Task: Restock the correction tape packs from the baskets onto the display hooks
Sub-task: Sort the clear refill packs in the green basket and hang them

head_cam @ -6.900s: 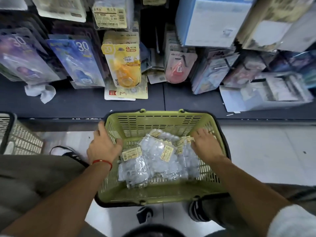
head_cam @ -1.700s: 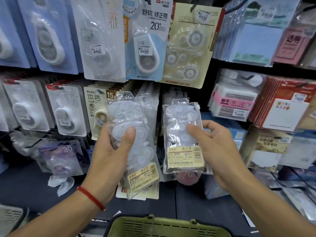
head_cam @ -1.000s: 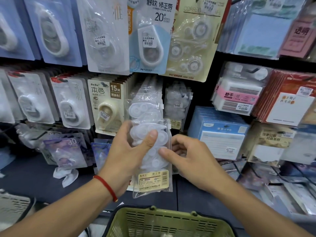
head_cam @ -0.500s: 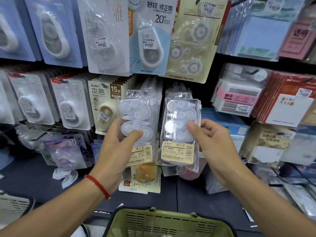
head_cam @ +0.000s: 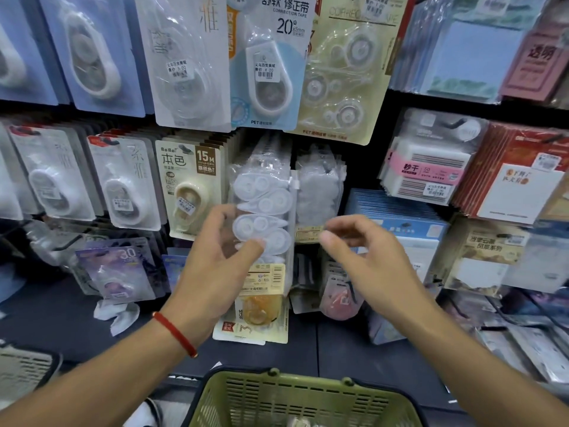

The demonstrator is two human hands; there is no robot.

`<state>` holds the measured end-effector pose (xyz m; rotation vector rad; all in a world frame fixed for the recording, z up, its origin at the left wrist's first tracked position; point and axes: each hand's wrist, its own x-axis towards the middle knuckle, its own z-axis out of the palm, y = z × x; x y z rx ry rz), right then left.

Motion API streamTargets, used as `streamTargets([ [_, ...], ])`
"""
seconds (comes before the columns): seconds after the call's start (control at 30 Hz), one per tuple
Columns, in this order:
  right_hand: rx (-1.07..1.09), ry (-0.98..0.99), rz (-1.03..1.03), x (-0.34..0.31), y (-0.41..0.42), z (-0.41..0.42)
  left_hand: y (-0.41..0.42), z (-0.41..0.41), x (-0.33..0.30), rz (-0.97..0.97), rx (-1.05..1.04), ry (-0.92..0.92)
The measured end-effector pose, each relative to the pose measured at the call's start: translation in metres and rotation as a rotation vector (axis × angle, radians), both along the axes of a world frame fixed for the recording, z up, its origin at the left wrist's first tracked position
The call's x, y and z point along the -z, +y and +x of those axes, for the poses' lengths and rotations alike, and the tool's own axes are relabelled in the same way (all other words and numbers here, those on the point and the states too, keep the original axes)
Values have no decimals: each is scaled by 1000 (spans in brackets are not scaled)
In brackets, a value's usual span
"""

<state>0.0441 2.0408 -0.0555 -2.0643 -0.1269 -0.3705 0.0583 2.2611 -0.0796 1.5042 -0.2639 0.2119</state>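
My left hand point(head_cam: 215, 263) holds a clear correction tape pack point(head_cam: 261, 211) upright against the display, thumb on its front and fingers behind its left edge. The pack holds several white tapes and has a yellow label at the bottom. It sits in front of a row of like packs on a hook. Just to the right, more clear packs point(head_cam: 318, 192) hang on the neighbouring hook. My right hand point(head_cam: 366, 254) hovers below those packs with fingers loosely curled, holding nothing. The green basket point(head_cam: 277, 392) stands below, at the bottom edge.
Carded correction tapes point(head_cam: 191, 192) fill the hooks to the left and above. Sticky notes and notepads point(head_cam: 428, 171) hang to the right. A dark shelf point(head_cam: 61, 318) runs beneath the hooks. A second, pale basket point(head_cam: 21, 368) shows at the bottom left.
The pack my right hand held now hangs on the right hook, and that hand has let go and drawn back. My left hand has lifted its pack closer to the left hook.
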Motion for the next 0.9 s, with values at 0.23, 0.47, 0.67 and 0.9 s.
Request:
streamTargets([
  [0.23, -161, 69, 237, 6, 8, -3, -14, -6, 1, 22, 130, 49],
  [0.47, 8, 26, 326, 1, 5, -6, -13, -5, 1, 106, 135, 27],
  [0.67, 34, 41, 340, -2, 4, -7, -13, -5, -1, 52, 139, 41],
  [0.9, 196, -241, -518, 19, -6, -2, -5, 8, 10, 722, -78, -204],
])
